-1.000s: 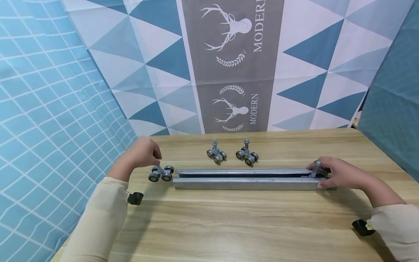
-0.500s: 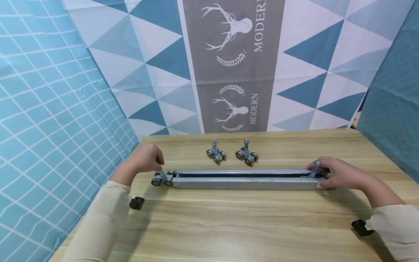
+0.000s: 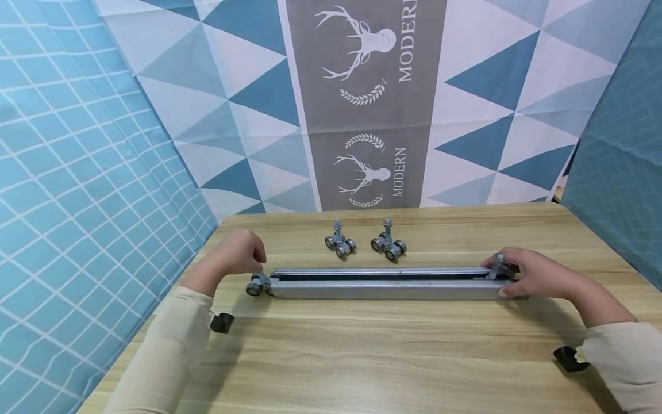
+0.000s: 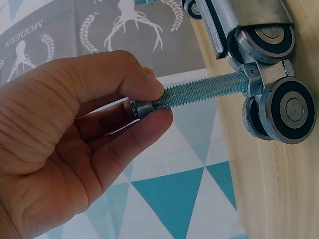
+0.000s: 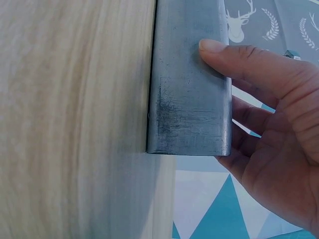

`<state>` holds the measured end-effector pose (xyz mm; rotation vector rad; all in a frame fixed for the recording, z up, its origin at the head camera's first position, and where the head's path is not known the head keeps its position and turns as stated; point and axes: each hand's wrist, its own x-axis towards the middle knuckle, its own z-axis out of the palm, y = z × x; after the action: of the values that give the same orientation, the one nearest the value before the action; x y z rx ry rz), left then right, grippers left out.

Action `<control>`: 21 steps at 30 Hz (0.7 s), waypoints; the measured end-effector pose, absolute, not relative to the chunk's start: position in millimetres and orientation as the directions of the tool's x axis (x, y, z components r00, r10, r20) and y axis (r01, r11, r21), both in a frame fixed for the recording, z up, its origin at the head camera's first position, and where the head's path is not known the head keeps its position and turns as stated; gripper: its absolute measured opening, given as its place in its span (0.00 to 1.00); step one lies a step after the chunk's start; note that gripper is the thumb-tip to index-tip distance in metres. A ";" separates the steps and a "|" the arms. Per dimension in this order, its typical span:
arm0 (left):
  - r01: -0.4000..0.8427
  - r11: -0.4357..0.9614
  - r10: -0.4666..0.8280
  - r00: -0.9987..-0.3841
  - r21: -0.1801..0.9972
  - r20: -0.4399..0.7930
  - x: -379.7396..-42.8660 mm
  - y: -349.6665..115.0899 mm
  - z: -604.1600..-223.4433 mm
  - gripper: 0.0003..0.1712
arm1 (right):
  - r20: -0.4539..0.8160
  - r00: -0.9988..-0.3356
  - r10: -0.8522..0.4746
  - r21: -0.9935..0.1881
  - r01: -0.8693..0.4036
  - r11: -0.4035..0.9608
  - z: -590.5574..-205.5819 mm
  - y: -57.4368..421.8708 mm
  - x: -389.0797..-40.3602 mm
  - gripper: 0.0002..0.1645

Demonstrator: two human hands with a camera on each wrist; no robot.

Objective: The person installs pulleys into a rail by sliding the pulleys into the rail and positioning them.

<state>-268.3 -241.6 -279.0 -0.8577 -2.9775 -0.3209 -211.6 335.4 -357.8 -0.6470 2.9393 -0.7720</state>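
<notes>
L hand pinches threaded bolt of trolley btwn thumb + fingers; trolley sits just below/right of that hand, at L end of rail. One wheel pr partly in rail mouth, rest hidden by rail wall; other pr outside, on side away from R hand. R hand grips rail's far R end, thumb on near wall; its other fingers mostly hidden in head view. 2nd trolley in slot right at R hand, bolt up, wheels hidden. Slot interior too dark to read. Past R thumb, R wrist view, sm. metal bit, can't ID. L wrist view: wheel cut off at top edge.

Btwn hands, beyond rail: two loose trolleys, one nearer L hand, other nearer R; bolts up, rail lies in front. Under hands: wood-grain table. Behind: patterned cloth w/ deer heads + "MODERN"; blue grid cloth left of L hand, teal cloth beyond R.
</notes>
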 end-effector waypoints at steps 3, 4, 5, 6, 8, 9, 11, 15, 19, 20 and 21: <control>0.534 0.823 0.529 -0.845 0.195 0.080 -268.4 -238.6 -279.7 0.11 | 0.076 -0.912 -0.402 -0.475 -0.388 0.790 -357.8 335.1 -212.0 0.33; 0.534 0.822 0.530 -0.844 0.196 0.077 -268.3 -237.6 -279.8 0.11 | 0.078 -0.913 -0.402 -0.475 -0.388 0.790 -357.7 335.0 -212.1 0.33; 0.537 0.821 0.533 -0.843 0.195 0.077 -268.5 -236.6 -279.7 0.12 | 0.078 -0.913 -0.402 -0.475 -0.388 0.790 -357.7 335.1 -212.2 0.33; 0.542 0.817 0.538 -0.839 0.195 0.079 -268.7 -235.7 -279.6 0.12 | 0.079 -0.912 -0.403 -0.474 -0.390 0.790 -357.6 335.1 -212.3 0.33; 0.548 0.814 0.544 -0.836 0.194 0.079 -268.7 -234.3 -279.5 0.13 | 0.079 -0.912 -0.403 -0.475 -0.390 0.789 -357.3 335.0 -212.5 0.33; 0.550 0.812 0.546 -0.834 0.192 0.080 -268.8 -233.8 -279.5 0.13 | 0.079 -0.912 -0.403 -0.475 -0.390 0.789 -357.2 334.9 -212.6 0.33; 0.556 0.809 0.552 -0.830 0.192 0.080 -269.1 -232.8 -279.5 0.14 | 0.079 -0.912 -0.402 -0.473 -0.389 0.790 -357.1 334.9 -212.7 0.33; 0.556 0.808 0.554 -0.830 0.194 0.072 -269.7 -230.2 -278.9 0.15 | 0.078 -0.913 -0.401 -0.467 -0.389 0.794 -357.2 335.1 -213.1 0.33; 0.557 0.808 0.556 -0.829 0.191 0.065 -271.5 -226.7 -278.5 0.15 | 0.077 -0.913 -0.400 -0.465 -0.388 0.796 -357.2 335.4 -212.8 0.33; 0.557 0.809 0.556 -0.828 0.189 0.063 -272.1 -225.8 -278.5 0.15 | 0.077 -0.913 -0.400 -0.466 -0.388 0.796 -357.1 335.4 -212.7 0.33; 0.558 0.808 0.557 -0.828 0.188 0.062 -272.4 -224.6 -278.3 0.14 | 0.077 -0.913 -0.400 -0.465 -0.387 0.796 -357.1 335.4 -212.6 0.33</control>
<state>-272.4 -224.6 -278.3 -0.9198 -2.9832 -0.3119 -212.6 335.4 -357.1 -0.6472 2.9527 -0.7563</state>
